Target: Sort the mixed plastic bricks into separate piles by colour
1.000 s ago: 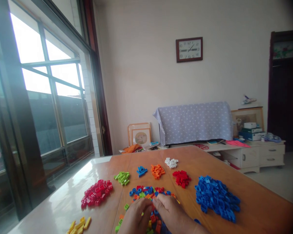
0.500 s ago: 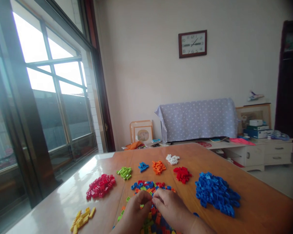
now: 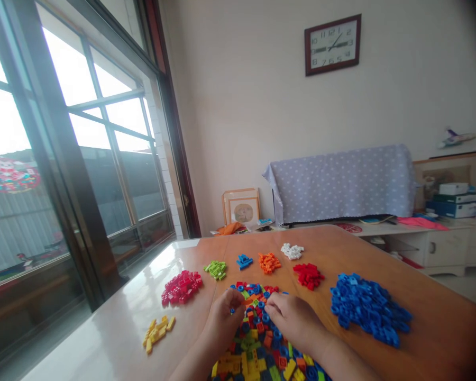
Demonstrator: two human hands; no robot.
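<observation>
My left hand point(image 3: 223, 316) hovers over the left side of a mixed pile of small coloured bricks point(image 3: 257, 344), fingers curled and pinching a small blue piece. My right hand point(image 3: 291, 316) rests on the same pile just to the right, fingers bent down into the bricks; what they hold is hidden. Sorted heaps lie around: a big blue heap point(image 3: 367, 307) to the right, a crimson heap point(image 3: 181, 286) to the left, yellow bricks point(image 3: 156, 331) at the near left.
Farther back on the wooden table point(image 3: 428, 338) sit small heaps: green point(image 3: 216, 269), blue point(image 3: 244, 261), orange point(image 3: 268, 262), white point(image 3: 292, 250), red point(image 3: 308, 275). A large window is at left; a cloth-covered object and a low cabinet stand behind.
The view has tilted down and left, showing more of the mixed pile. My hands have parted slightly; the left one now lifts a small blue piece off the pile.
</observation>
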